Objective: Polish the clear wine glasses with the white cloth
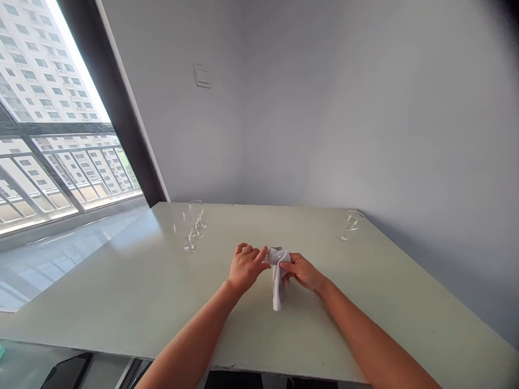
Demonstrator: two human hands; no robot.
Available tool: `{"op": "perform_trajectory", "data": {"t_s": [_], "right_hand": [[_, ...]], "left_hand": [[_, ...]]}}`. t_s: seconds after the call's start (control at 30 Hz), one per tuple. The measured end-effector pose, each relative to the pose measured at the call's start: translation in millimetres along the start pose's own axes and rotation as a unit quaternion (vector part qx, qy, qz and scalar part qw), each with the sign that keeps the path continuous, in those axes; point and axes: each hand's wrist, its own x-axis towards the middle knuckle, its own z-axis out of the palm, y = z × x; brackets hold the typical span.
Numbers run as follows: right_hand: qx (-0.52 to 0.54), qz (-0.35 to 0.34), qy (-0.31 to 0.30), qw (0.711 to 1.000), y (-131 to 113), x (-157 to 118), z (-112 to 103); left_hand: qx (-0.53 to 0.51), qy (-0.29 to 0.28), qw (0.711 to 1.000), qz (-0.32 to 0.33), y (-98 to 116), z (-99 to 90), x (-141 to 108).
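Note:
Over the middle of the pale table, my right hand [304, 272] pinches a white cloth [279, 281], whose lower end hangs down. The cloth is around the bowl of a clear glass [274, 249], of which only a part of the rim shows. On the other side, my left hand [248, 263] has its thumb and index finger at the glass's left edge, with the other fingers curled. The glass's stem and foot are hard to make out.
Several clear stemmed glasses [190, 237] stand at the table's back left. Another stemmed glass [352, 221] is near the back right corner. The pale table [121, 302] meets grey walls. A dark phone-like object [67, 371] lies on a lower surface at bottom left.

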Motion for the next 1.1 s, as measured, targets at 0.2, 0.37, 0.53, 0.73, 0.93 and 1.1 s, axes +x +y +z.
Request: {"op": "perform_trajectory", "data": {"t_s": [0.2, 0.37, 0.53, 0.73, 0.93, 1.1], "right_hand": [[-0.161, 0.007, -0.084, 0.983, -25.3, -21.3, -7.5], [-0.12, 0.017, -0.054, 0.991, -20.4, -17.8, -9.6], [-0.045, -0.006, 0.005, 0.999, -13.5, -10.8, -10.4], [-0.095, 0.032, -0.104, 0.99, -38.2, -26.8, -11.0], [-0.03, 0.012, 0.022, 0.999, -17.9, -13.6, -8.8], [-0.011, 0.023, 0.004, 1.0, -4.4, -7.6, -7.1]], "left_hand": [[-0.259, -0.226, 0.936, -0.079, -10.2, -7.8, 0.3], [-0.275, -0.254, 0.923, -0.086, -4.6, -12.3, 2.1], [-0.109, -0.063, 0.989, -0.083, 4.2, -9.3, 1.9], [-0.404, -0.341, 0.833, -0.166, -5.3, -13.3, 1.1], [-0.188, -0.146, 0.964, -0.117, 2.9, -4.9, -0.5], [-0.051, -0.092, 0.992, -0.064, 2.2, -0.1, -4.0]]}}
